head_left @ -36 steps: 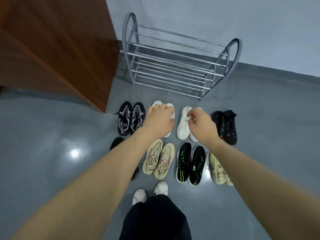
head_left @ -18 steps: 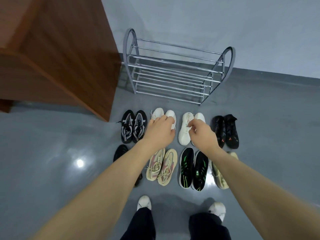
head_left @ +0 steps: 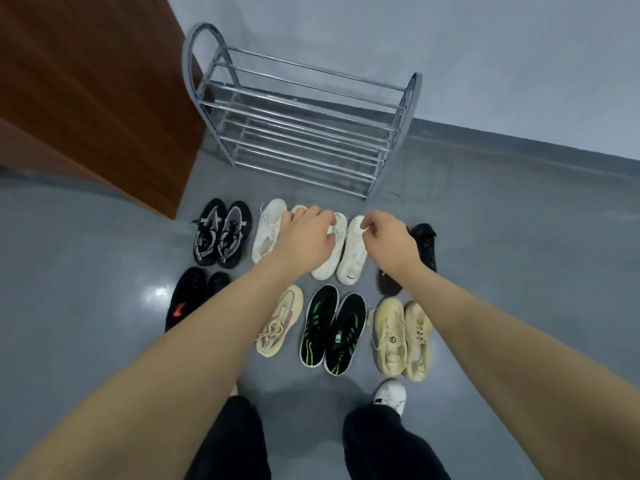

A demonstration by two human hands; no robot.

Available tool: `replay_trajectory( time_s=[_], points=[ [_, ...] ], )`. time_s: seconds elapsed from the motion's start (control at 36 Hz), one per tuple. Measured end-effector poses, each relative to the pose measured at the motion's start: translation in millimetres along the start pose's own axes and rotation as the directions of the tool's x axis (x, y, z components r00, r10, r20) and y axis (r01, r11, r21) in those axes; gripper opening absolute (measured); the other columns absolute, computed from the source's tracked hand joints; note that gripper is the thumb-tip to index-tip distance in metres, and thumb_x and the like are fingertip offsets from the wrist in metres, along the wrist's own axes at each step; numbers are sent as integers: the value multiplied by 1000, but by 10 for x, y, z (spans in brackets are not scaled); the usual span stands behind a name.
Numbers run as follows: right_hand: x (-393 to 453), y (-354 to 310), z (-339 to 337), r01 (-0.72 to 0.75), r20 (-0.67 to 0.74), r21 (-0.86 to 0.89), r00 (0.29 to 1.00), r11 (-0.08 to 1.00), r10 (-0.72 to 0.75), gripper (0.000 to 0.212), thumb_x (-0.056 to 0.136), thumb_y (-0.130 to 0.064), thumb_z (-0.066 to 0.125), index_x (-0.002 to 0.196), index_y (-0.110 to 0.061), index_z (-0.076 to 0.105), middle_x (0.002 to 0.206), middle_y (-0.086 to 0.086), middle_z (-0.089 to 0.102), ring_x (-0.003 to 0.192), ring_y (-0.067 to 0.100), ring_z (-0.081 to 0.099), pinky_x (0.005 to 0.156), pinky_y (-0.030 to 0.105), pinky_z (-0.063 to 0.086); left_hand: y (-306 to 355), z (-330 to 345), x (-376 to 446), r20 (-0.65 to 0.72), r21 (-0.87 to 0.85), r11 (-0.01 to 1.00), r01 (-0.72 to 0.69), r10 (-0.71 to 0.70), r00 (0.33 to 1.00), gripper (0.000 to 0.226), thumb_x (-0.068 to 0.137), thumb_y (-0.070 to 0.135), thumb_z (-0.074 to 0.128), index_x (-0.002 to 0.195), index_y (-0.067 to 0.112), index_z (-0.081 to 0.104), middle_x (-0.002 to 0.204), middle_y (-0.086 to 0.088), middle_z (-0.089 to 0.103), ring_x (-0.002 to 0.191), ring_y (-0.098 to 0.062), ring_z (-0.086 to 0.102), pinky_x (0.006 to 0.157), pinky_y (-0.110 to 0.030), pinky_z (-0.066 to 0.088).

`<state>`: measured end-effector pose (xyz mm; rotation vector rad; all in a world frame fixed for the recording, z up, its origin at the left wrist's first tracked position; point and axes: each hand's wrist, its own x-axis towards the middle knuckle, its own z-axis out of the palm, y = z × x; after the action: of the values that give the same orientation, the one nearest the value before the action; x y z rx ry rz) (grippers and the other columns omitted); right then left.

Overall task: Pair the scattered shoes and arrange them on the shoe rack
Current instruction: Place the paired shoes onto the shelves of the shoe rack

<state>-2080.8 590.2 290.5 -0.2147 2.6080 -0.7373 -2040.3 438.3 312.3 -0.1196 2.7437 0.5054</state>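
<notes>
Both arms reach forward over paired shoes lined up in two rows on the glossy grey floor (head_left: 86, 271). The left hand (head_left: 304, 237) lies knuckles-up over the inner shoe of the white lace-up sneaker pair (head_left: 268, 230), fingers curled down across it; whether the grip really closes on that shoe or on the neighbouring pair cannot be told. The right hand (head_left: 388, 237) has its grip pinched on the toe end of the white slip-on shoe pair (head_left: 351, 258), thumb and fingers pressed together at the right shoe's tip. Back row, left to right: black-and-grey knit sneakers (head_left: 221, 233), the white lace-ups, the white slip-ons, then black sneakers (head_left: 424, 244) partly hidden behind the right wrist. Front row: black shoes with a red mark (head_left: 188, 299) partly covered by the left forearm, beige-and-pink lace-up sneakers (head_left: 278, 323), black sneakers with green stripes (head_left: 334, 329), pale yellow sneakers (head_left: 401, 336). The chrome tubular shoe rack (head_left: 298, 126) stands beyond the shoes against the pale wall, all tiers bare, just beside a brown wooden cabinet (head_left: 86, 91) at left. The person's black trousers (head_left: 228, 441) and one worn white sneaker (head_left: 391, 394) show at the bottom.
</notes>
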Motion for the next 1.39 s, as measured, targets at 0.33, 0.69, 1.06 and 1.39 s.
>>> replay_trajectory(
  time_s=[0.33,0.69,1.06,1.39],
  points=[
    [242,1012,384,-46,63,54,997,997,42,23,90,-13,41,104,-10,59,105,8,61,95,28,58,77,40,49,325,891,346,85,65,998,-13,7,996,33,94,22,45,125,15,50,126,-5,51,119,-26,43,100,-38,24],
    [885,2252,2068,-91,133,92,988,992,78,18,93,-29,46,97,-14,56,97,4,61,85,24,58,75,40,51,-376,2626,1088,178,85,994,-61,46,983,35,94,23,45,128,15,49,130,-5,50,120,-26,44,103,-40,29],
    [1799,3066,3332,199,182,-294,972,935,-150,58,76,-45,67,122,-14,49,125,5,45,116,28,41,96,35,31,-1045,4065,1975,133,184,981,-65,40,990,45,89,24,53,132,16,43,132,-5,45,124,-25,37,101,-38,27],
    [2288,3082,3511,307,9,-226,949,924,-314,35,86,-42,58,106,-14,52,111,3,46,106,24,42,90,34,27,-1326,4518,2358,87,268,963,-23,0,996,68,83,28,64,140,14,29,149,-4,26,134,-25,30,104,-39,28]
  ],
)
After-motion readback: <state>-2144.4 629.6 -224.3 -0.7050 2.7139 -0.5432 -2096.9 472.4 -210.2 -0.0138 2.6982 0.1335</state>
